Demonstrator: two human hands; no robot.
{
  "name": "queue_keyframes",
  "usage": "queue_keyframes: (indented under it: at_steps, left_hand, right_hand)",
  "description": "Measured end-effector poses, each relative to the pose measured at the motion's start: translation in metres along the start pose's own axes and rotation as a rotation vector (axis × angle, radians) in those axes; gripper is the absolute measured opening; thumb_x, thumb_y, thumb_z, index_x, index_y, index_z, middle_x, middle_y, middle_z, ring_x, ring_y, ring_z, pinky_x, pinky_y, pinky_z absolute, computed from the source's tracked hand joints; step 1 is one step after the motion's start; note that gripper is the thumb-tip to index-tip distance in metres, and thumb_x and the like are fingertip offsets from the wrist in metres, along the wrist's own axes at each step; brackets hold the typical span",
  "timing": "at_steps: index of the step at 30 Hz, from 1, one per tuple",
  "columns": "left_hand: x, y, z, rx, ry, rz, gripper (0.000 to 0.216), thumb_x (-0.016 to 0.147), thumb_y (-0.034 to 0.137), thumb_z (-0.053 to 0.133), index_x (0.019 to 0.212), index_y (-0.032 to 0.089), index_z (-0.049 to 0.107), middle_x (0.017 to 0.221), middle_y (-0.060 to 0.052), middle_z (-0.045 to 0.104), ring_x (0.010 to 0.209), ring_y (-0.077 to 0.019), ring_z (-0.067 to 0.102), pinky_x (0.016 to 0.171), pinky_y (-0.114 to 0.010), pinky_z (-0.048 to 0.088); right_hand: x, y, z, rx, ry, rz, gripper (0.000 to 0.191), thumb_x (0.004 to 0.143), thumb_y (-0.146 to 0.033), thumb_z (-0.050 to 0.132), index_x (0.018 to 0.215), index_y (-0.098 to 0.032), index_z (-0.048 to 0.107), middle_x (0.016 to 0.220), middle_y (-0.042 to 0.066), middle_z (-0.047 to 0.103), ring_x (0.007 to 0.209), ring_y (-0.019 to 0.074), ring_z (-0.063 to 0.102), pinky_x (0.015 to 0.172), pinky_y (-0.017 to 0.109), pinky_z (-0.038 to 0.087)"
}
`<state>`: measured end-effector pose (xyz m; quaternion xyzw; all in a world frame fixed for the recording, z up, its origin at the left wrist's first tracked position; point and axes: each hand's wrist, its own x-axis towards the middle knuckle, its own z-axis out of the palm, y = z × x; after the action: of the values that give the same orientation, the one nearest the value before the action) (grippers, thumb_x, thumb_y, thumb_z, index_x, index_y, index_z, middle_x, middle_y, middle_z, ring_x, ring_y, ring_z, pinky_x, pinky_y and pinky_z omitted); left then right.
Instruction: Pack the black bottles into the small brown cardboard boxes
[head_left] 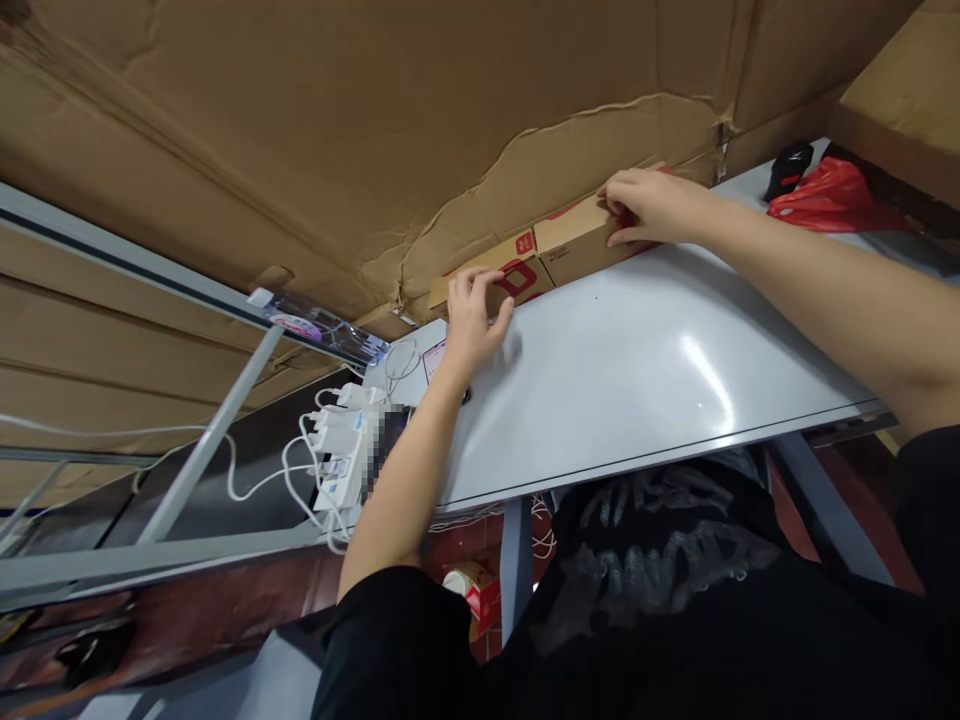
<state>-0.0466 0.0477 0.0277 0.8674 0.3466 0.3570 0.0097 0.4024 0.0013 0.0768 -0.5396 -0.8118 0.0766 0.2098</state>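
Observation:
Two brown cardboard boxes with red print stand end to end along the back of the white table, a left box (491, 280) and a right box (574, 240). My left hand (476, 315) is at the front of the left box, its fingers bent but apart from the thumb, with nothing visibly held. My right hand (649, 205) is at the far end of the right box. Its fingers curl over the top edge and the thumb lies on the front face. Red print shows beside this hand, which partly hides that end.
A large cardboard sheet (375, 130) rises behind the white table (600, 370). A phone (433, 360) lies by my left forearm, near a power strip (341, 450) with white cables. At right are a red plastic bag (832, 195) and a black object (789, 170).

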Motion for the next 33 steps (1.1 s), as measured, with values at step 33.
queue_keyframes:
  at_steps: [33]
  left_hand:
    - [0.015, 0.119, 0.025, 0.062, -0.265, -0.041, 0.090, 0.101, 0.071, 0.104, 0.173, 0.029, 0.070, 0.169, -0.024, 0.073, 0.164, -0.0527, 0.070, 0.143, -0.074, 0.057]
  right_hand:
    - [0.001, -0.038, 0.018, 0.250, 0.104, -0.223, 0.082, 0.102, -0.103, 0.081, 0.147, -0.034, 0.085, 0.146, 0.014, 0.092, 0.143, 0.0489, 0.073, 0.127, 0.071, 0.058]
